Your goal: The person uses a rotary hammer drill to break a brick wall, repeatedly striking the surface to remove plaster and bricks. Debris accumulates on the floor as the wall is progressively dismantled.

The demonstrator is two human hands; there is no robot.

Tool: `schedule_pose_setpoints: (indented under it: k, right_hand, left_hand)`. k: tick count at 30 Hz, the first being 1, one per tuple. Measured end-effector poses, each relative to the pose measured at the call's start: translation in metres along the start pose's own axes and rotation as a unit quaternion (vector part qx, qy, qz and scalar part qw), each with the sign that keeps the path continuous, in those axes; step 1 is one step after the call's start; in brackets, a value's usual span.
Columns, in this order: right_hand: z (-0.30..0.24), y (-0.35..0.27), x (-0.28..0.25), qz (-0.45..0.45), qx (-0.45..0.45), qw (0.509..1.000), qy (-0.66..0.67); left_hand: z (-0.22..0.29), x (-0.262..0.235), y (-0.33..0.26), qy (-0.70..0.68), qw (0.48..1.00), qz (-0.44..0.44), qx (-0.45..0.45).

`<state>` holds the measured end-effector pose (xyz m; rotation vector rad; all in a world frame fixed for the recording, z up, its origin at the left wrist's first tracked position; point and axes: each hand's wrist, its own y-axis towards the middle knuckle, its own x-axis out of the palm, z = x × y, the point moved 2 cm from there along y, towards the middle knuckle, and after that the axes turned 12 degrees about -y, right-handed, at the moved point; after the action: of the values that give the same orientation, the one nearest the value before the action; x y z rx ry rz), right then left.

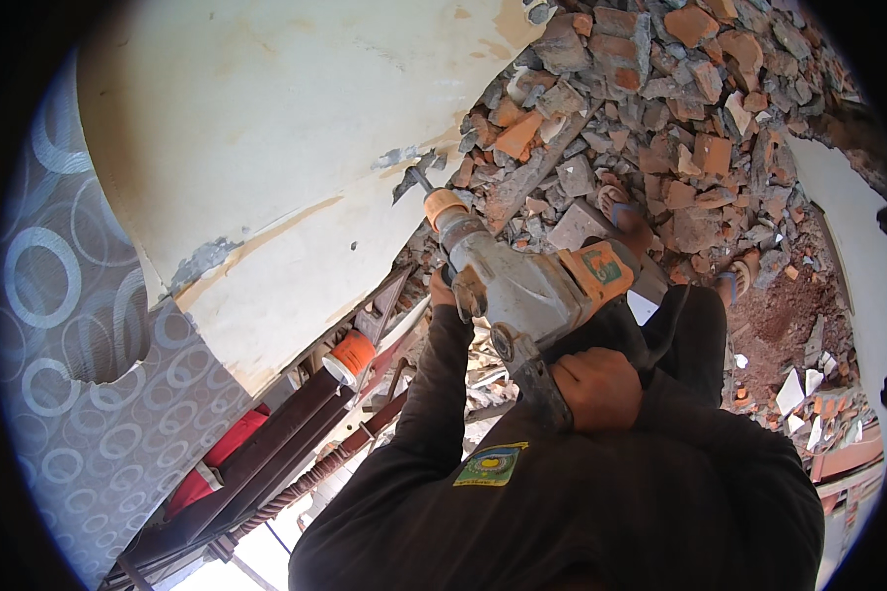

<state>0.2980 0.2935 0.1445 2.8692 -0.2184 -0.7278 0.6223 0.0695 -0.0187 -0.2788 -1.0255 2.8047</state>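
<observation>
Demolition hammer (527, 288) runs forward from right hand (598, 390) past left hand (442, 288), both gripping it.

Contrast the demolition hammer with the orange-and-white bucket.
The demolition hammer is mostly grey; the bucket is orange and white. The hammer is long, with a narrow bit; the bucket is short and rounded. The left hand and right hand hold the hammer; neither touches the bucket. Both show orange.

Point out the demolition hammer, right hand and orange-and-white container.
Demolition hammer (532, 286): head view, on its grey housing.
Right hand (599, 389): head view, on the back of the hand.
Orange-and-white container (355, 351): head view, on its orange part.
</observation>
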Motion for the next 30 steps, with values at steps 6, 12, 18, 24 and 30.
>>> schedule_pose_setpoints:
  k: [6,12,18,24,30]
  right_hand:
    - [0.004,0.002,0.002,0.004,-0.007,1.000,-0.013]
    - [0.012,0.003,0.007,-0.011,-0.012,1.000,-0.010]
    - [0.020,0.006,0.002,-0.049,-0.001,0.999,-0.008]
    - [0.028,0.014,-0.003,-0.075,0.022,0.996,0.040]
    - [0.035,0.013,0.006,-0.085,0.014,0.996,0.016]
  left_hand:
    - [0.012,0.016,-0.003,-0.137,0.987,0.035,-0.075]
    - [0.006,0.018,0.004,-0.204,0.971,0.061,-0.109]
    - [-0.006,0.001,0.021,0.021,0.998,-0.011,0.059]
    - [-0.011,-0.003,0.040,0.209,0.968,0.022,0.135]
    - [0.021,0.046,0.021,0.248,0.951,0.121,0.141]
